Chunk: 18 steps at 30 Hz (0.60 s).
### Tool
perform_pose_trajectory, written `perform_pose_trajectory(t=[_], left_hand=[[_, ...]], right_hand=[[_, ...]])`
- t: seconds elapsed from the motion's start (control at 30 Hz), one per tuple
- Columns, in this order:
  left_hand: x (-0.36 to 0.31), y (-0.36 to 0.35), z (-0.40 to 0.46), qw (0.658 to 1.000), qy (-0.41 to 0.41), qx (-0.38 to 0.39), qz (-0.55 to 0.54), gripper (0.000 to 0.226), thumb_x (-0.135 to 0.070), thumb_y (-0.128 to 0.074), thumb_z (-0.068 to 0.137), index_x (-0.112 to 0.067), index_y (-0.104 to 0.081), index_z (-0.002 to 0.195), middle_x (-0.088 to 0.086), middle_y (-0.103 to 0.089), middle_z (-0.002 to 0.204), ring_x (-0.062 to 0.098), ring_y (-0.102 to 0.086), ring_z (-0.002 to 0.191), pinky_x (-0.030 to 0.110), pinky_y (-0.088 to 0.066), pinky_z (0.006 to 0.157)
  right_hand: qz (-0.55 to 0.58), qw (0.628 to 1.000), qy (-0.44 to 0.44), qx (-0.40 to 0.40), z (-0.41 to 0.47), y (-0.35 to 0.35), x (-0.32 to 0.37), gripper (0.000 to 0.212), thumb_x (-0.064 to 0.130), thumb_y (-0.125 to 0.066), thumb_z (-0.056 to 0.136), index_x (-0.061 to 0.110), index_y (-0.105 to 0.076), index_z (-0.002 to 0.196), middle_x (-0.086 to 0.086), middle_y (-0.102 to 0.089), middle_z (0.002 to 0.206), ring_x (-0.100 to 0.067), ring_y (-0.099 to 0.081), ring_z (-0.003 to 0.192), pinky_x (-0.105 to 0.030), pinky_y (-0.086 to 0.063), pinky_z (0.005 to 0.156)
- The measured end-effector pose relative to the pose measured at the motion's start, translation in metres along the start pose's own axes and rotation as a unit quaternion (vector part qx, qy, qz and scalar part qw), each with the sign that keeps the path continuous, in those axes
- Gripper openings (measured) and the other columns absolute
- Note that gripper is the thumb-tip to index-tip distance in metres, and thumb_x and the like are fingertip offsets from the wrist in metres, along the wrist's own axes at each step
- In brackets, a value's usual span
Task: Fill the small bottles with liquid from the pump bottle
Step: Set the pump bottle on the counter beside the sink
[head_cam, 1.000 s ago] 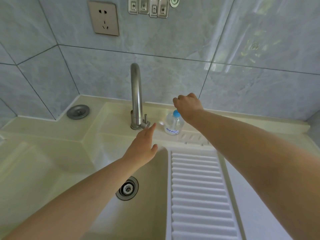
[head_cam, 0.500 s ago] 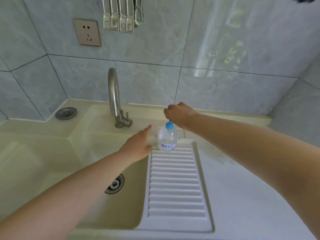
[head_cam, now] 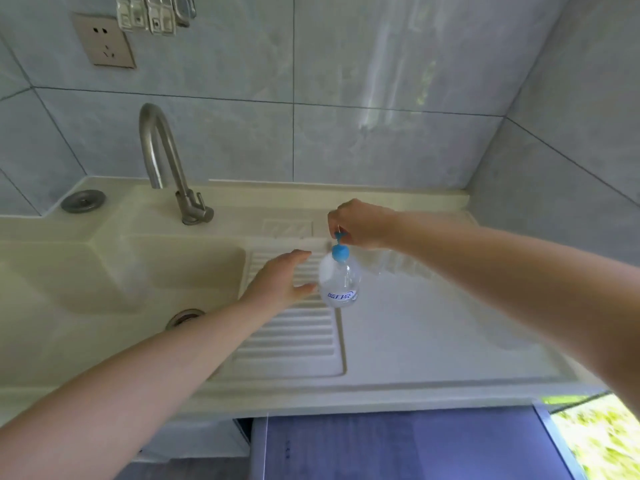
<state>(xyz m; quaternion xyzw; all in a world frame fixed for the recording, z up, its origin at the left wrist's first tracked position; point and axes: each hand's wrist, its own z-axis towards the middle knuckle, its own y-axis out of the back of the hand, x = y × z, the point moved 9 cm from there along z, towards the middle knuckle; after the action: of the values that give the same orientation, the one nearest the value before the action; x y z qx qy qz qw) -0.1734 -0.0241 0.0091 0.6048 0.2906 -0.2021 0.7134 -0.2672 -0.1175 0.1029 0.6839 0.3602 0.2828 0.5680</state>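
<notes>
The right hand pinches the blue pump head of the pump bottle from above, fingers curled down around the top, so that the clear bottle hangs upright in the air below the fist. The bottle carries a blue-lettered label low on its side and sits in front of the right edge of the ribbed washboard; whether its base touches anything cannot be told from this angle, though it appears to hang free. The left hand reaches in from the lower left with fingers straight and held together, thumb apart, palm turned toward the bottle and just beside it without touching. Under both arms runs the cream sink unit, with the basin on the left and its metal drain partly hidden by the left forearm. A curved steel faucet stands at the back ledge, and a round metal plug lies in the left corner. A wall socket is set in the grey tiles.
</notes>
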Motion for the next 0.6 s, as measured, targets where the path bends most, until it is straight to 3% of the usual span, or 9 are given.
perform_pose_trajectory(t=[0.2,0.33,0.47,0.6], left_hand=[[-0.034,-0.055,-0.011,0.999,0.014,0.036,-0.016,0.07,-0.029,-0.082,0.076,-0.018,-0.051,0.137,0.001,-0.056,0.137,0.018,-0.055,0.124,0.031,-0.043,0.104],[-0.048,-0.079,-0.012,0.999,0.015,0.051,-0.002,0.073,-0.032,-0.083,0.074,-0.019,-0.05,0.138,0.001,-0.056,0.136,0.019,-0.055,0.123,0.032,-0.043,0.104],[-0.055,-0.091,-0.011,0.998,0.02,0.062,0.017,0.073,-0.031,-0.082,0.074,-0.016,-0.05,0.139,0.003,-0.058,0.134,0.019,-0.055,0.123,0.028,-0.041,0.103],[-0.056,-0.095,-0.009,0.997,0.024,0.064,0.023,0.074,-0.032,-0.082,0.075,-0.017,-0.049,0.139,0.003,-0.057,0.134,0.019,-0.054,0.124,0.029,-0.041,0.104]], right_hand=[[0.013,0.999,-0.031,0.003,-0.061,-0.028,-0.037,0.018,0.011,-0.057,0.091,0.019,-0.065,0.106,0.004,-0.046,0.096,-0.027,-0.059,0.101,-0.036,-0.05,0.079],[0.008,0.999,-0.034,0.002,-0.085,-0.046,-0.053,0.015,0.015,-0.056,0.095,0.019,-0.063,0.108,0.003,-0.047,0.102,-0.026,-0.057,0.1,-0.035,-0.043,0.074],[0.026,0.999,-0.027,0.001,-0.098,-0.051,-0.064,0.016,0.014,-0.058,0.094,0.015,-0.064,0.109,0.001,-0.049,0.1,-0.028,-0.058,0.102,-0.04,-0.05,0.085],[0.035,0.999,-0.018,-0.011,-0.1,-0.047,-0.07,0.017,0.014,-0.059,0.094,0.014,-0.064,0.11,0.002,-0.048,0.098,-0.025,-0.056,0.102,-0.035,-0.047,0.083]])
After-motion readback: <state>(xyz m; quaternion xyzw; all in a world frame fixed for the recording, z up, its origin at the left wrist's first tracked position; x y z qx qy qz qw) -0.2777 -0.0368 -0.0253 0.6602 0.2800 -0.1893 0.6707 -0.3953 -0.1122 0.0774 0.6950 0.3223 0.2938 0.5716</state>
